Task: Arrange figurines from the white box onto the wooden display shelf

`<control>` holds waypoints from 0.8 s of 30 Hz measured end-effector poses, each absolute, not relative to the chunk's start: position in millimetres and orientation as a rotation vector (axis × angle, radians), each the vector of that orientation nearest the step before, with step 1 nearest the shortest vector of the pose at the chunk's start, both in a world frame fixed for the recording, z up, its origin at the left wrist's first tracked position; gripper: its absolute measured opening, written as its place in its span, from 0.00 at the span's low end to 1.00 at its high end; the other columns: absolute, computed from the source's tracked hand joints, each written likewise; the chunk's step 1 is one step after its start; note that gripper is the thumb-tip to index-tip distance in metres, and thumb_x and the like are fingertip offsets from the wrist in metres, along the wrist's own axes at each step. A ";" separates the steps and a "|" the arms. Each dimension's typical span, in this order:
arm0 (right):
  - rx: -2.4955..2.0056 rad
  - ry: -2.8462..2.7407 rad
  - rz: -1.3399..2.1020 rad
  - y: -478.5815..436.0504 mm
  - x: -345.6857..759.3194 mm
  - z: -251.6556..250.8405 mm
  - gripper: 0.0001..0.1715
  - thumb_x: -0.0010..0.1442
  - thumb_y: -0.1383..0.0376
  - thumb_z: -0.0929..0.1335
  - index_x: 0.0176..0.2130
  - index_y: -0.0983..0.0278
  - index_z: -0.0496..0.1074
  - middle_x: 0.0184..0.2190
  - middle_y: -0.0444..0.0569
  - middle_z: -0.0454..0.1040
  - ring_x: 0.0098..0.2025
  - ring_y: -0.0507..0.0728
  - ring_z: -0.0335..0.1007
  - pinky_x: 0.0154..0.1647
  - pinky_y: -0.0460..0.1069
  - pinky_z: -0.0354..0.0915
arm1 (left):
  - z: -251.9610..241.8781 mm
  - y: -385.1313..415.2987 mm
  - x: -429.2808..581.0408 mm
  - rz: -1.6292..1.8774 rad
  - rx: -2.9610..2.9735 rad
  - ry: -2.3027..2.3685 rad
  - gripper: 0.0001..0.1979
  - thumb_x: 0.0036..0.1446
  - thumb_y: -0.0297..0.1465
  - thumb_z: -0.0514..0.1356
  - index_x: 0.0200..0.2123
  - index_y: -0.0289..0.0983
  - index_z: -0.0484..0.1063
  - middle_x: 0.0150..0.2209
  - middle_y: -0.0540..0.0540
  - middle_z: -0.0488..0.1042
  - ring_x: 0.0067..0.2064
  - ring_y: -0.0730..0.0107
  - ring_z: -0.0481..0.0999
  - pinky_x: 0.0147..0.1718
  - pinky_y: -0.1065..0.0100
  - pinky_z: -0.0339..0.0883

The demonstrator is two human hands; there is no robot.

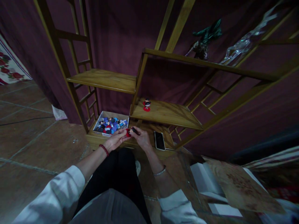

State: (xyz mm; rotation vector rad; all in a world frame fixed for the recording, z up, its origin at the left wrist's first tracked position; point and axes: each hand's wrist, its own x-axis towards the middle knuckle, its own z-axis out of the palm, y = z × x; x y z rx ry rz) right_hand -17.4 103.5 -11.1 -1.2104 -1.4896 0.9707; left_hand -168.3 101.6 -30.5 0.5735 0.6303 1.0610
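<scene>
Between both hands, in front of the lower shelf, is a small figurine [131,131] with a red base and a dark top. My left hand [118,138] pinches its red base, and a red bead bracelet circles that wrist. The fingers of my right hand [141,138] close on the figurine's dark upper end. Just left of the hands, a white box [96,123] holds several small figurines in blue, purple and red. On the middle shelf stand two similar figurines [147,105] with red bases, one behind the other.
A phone [159,140] lies on the bottom board, right of my hands. The wooden shelf unit [105,78] has uprights and lattice sides. A dark green statue [205,39] and a clear figure [240,46] stand on the upper right shelf. White boxes [206,180] lie on the floor at right.
</scene>
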 end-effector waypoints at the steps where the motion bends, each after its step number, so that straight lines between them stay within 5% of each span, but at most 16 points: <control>1: -1.218 -1.500 0.966 103.0 -17.1 -10.2 0.17 0.45 0.61 0.69 0.39 0.60 0.74 0.35 0.44 0.77 0.37 0.56 0.72 0.42 0.51 0.67 | -29.9 101.3 -168.2 1.058 0.577 0.626 0.10 0.48 0.27 0.61 0.36 0.31 0.70 0.35 0.44 0.75 0.35 0.71 0.75 0.42 0.65 0.69; 24: -1.043 -1.746 0.972 99.4 -9.4 23.5 0.13 0.48 0.64 0.67 0.36 0.62 0.67 0.31 0.43 0.71 0.33 0.52 0.67 0.37 0.48 0.63 | -12.1 91.8 -164.1 1.131 0.542 0.514 0.08 0.47 0.27 0.62 0.33 0.32 0.71 0.33 0.47 0.75 0.35 0.72 0.75 0.41 0.66 0.69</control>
